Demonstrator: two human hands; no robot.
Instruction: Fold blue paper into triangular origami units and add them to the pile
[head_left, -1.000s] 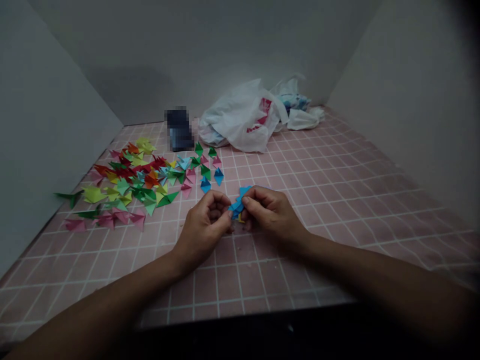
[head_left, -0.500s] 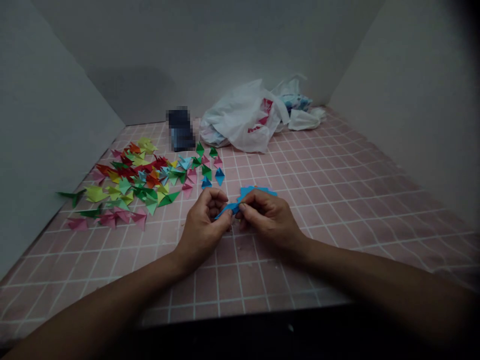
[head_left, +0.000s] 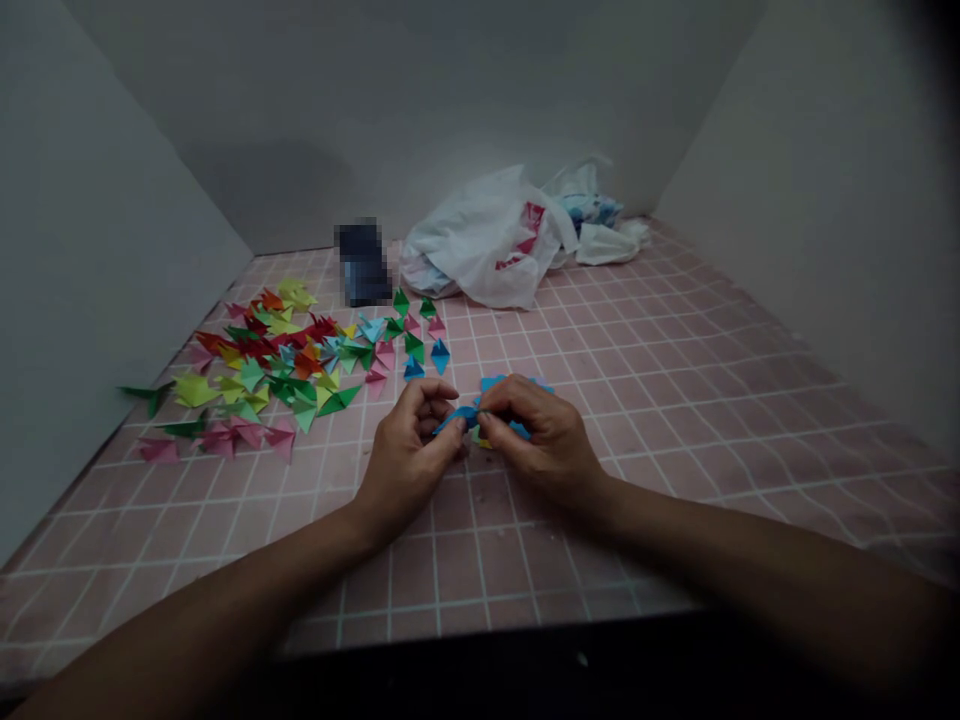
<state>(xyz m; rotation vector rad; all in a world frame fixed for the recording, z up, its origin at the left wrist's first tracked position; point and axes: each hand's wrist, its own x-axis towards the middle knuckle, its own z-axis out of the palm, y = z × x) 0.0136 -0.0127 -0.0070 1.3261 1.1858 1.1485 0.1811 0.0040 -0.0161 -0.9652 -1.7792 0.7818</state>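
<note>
A small folded piece of blue origami paper (head_left: pixel 459 416) is held between both hands above the table. My left hand (head_left: pixel 411 435) pinches its left part between thumb and fingers. At its right end, the thumb and fingertips of my right hand (head_left: pixel 536 430) are closed on it. Behind and under my right hand lie blue paper pieces (head_left: pixel 495 383), partly covered by the hand, with a bit of yellow paper (head_left: pixel 481 441) showing below. Two blue folded pieces, one of them a blue origami piece (head_left: pixel 440 355), lie just beyond my left hand.
Many colourful folded paper shapes (head_left: pixel 277 375) are spread over the left of the pink checked tablecloth (head_left: pixel 675 400). At the back stand a dark, pixelated object (head_left: pixel 364 263) and a white plastic bag (head_left: pixel 480 240) with red print. Grey walls (head_left: pixel 480 80) enclose the table.
My right hand's fingers have shifted slightly at the end of the blue paper. More of the yellow paper beneath now shows. The view has tilted a little.
</note>
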